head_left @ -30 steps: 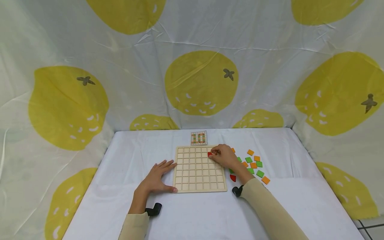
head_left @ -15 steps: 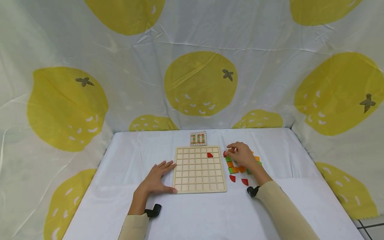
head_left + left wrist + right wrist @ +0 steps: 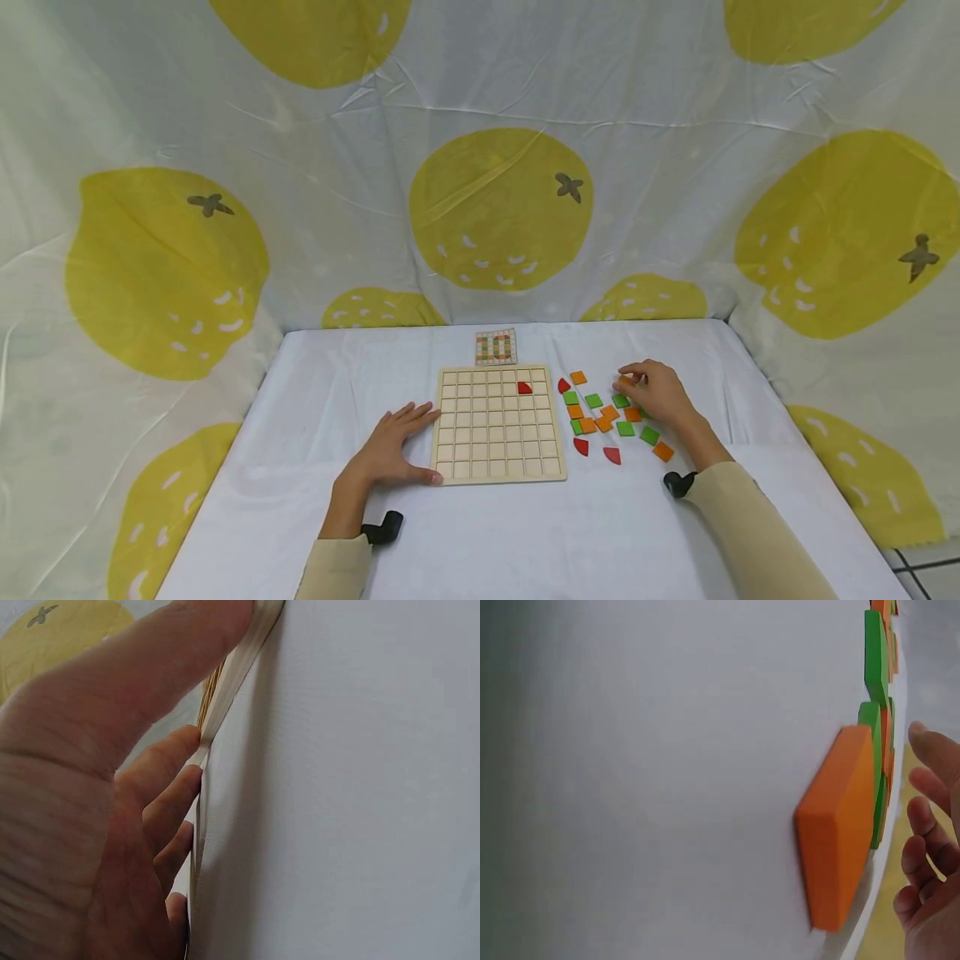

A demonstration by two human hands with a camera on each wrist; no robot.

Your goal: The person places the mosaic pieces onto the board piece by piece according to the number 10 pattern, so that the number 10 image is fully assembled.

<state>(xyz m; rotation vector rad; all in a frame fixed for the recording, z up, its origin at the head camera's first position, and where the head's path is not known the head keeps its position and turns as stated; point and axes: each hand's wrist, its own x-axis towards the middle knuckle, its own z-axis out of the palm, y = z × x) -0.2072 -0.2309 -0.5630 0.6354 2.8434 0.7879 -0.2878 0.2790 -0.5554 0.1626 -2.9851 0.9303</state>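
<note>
My left hand (image 3: 397, 446) lies spread on the cloth at the wooden grid board (image 3: 498, 467), its thumb on the near left corner and fingertips at the left edge. In the left wrist view, the fingers (image 3: 169, 802) touch the board's rim. One red quarter-circle piece (image 3: 524, 388) lies in a cell near the board's upper right. My right hand (image 3: 660, 392) is over the loose pieces, thumb and forefinger around an orange square tile (image 3: 625, 381). The right wrist view shows no tile between the loosely curled fingers (image 3: 934, 754).
Several green tiles (image 3: 594, 401) and orange tiles (image 3: 663, 451) are scattered right of the board. Among them lie red quarter-circle pieces (image 3: 612, 456). A small pattern card (image 3: 496, 347) rests behind the board. Lemon-print cloth (image 3: 502, 208) hangs behind the white-covered table (image 3: 487, 542).
My right hand has left the red piece on the board and moved right, past the nearer pieces, to an orange tile at the back. My left hand has stayed put.
</note>
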